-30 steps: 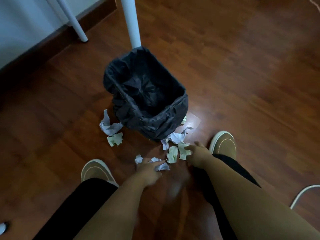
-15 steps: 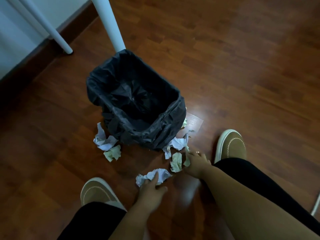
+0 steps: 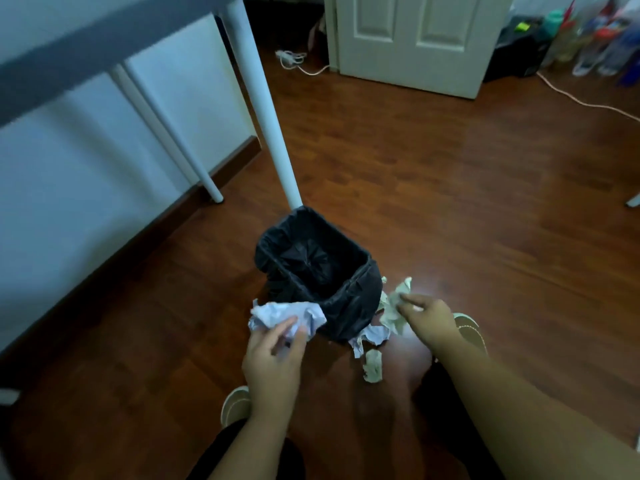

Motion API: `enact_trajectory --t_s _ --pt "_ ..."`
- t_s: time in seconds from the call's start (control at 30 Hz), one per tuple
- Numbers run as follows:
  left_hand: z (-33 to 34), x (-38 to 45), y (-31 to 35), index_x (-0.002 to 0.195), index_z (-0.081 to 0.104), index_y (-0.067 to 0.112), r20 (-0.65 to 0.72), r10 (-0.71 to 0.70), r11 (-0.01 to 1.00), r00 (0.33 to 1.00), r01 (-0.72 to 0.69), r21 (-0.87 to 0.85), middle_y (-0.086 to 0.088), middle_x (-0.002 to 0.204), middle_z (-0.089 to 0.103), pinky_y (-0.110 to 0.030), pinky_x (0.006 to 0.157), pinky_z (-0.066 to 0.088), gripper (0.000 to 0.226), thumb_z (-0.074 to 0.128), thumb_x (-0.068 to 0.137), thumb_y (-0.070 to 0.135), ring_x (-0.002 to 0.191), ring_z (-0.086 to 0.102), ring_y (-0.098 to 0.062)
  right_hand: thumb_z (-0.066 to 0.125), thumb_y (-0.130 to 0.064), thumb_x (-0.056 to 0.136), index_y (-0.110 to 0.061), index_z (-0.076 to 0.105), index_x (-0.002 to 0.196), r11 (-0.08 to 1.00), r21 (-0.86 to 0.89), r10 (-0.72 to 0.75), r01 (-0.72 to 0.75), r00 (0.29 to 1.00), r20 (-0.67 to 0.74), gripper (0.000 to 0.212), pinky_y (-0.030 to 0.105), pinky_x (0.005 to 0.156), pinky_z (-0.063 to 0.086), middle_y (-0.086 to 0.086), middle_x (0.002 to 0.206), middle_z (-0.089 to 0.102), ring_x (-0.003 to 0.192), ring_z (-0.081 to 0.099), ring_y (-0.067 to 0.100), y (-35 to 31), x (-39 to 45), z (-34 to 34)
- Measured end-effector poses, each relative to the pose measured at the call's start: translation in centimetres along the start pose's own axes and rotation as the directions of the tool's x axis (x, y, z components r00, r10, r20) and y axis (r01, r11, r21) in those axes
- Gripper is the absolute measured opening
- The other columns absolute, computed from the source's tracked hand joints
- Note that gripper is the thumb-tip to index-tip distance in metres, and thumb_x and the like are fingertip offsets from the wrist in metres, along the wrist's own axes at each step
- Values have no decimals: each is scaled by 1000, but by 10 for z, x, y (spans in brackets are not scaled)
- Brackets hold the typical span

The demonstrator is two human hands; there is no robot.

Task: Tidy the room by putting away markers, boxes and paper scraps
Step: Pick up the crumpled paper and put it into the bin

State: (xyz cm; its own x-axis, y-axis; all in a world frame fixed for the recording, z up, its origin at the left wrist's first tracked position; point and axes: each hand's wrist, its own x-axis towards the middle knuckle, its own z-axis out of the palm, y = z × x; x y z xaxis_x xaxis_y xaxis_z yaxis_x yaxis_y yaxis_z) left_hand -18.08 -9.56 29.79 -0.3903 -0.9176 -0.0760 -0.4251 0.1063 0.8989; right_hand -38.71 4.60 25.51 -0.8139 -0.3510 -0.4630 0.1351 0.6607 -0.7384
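A small bin with a black liner (image 3: 360, 296) stands on the wooden floor, its mouth open. My left hand (image 3: 273, 358) holds a crumpled white paper wad (image 3: 287, 315) raised just left of the bin's near corner. My right hand (image 3: 431, 318) grips a greenish crumpled scrap (image 3: 393, 306) at the bin's right side. On the floor in front of the bin lie a white scrap (image 3: 370, 336) and a greenish scrap (image 3: 373, 366).
A white table leg (image 3: 266, 109) stands right behind the bin, a second leg (image 3: 169, 133) farther left by the wall. A white door (image 3: 415, 39), a cable (image 3: 585, 102) and bottles (image 3: 595, 46) are at the back. My shoes (image 3: 237, 405) flank the scraps.
Both hands have lifted off the floor with paper in them, toward the bin. The camera has tilted up, revealing the door and the table.
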Motion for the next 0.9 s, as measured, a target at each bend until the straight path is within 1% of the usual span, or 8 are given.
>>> enact_trajectory --t_s 0.07,0.2,0.27,0.37,0.47,0.53,0.73,0.9 --pt "-9 16 29 99 77 19 -2 176 983 984 -175 47 5 95 61 -3 68 43 17 77 83 19 84 62 -5 71 -27 84 -17 74 111 992 116 -37 39 999 -23 29 25 73 49 5 86 77 78 68 20 -23 -10 -6" --pt "-12 54 88 98 78 21 51 466 873 883 -468 137 17 88 59 -3 73 41 16 77 83 18 85 58 3 74 -27 82 -20 76 103 946 302 -108 116 993 -44 23 41 89 56 12 103 74 96 69 29 -57 -32 -10" --pt "-3 75 104 103 77 21 156 486 839 860 -509 195 15 93 63 -7 81 41 20 74 84 19 92 58 2 75 -28 81 -23 76 103 924 357 -142 139 990 -18 23 40 91 56 4 110 73 97 69 22 -66 -39 -11" --pt "16 106 106 122 68 32 317 216 868 923 -330 370 1 126 62 -30 99 44 35 65 87 33 116 54 -18 77 -31 80 -25 74 107 902 397 -199 170 980 32 28 36 99 49 -6 112 69 108 63 12 -78 -45 -12" --pt "20 117 93 132 52 50 473 -99 791 876 -219 571 -4 162 20 -43 119 18 46 58 86 54 147 16 -31 76 -30 81 -23 73 111 889 417 -233 190 971 55 31 31 100 46 -11 109 68 111 61 9 -97 -45 -15" --pt "13 116 75 128 52 52 510 -161 821 845 -172 544 1 164 10 -47 120 11 40 57 88 53 149 2 -33 75 -29 82 -22 73 113 884 421 -259 206 963 74 32 28 99 45 -11 110 67 111 59 7 -110 -41 -13" --pt "-41 115 0 121 58 46 364 -245 818 899 -10 574 2 158 27 -40 116 23 32 59 90 48 147 17 -26 69 -28 87 -26 58 132 890 404 -290 209 945 151 46 29 99 41 -7 130 58 126 53 13 -136 -23 21" --pt "-79 119 -29 125 58 40 324 -311 755 893 25 655 -3 152 37 -37 112 25 35 57 91 46 143 27 -24 60 -29 94 -28 38 145 961 36 -277 275 936 218 56 41 105 42 -4 155 32 135 42 28 -124 -31 65"
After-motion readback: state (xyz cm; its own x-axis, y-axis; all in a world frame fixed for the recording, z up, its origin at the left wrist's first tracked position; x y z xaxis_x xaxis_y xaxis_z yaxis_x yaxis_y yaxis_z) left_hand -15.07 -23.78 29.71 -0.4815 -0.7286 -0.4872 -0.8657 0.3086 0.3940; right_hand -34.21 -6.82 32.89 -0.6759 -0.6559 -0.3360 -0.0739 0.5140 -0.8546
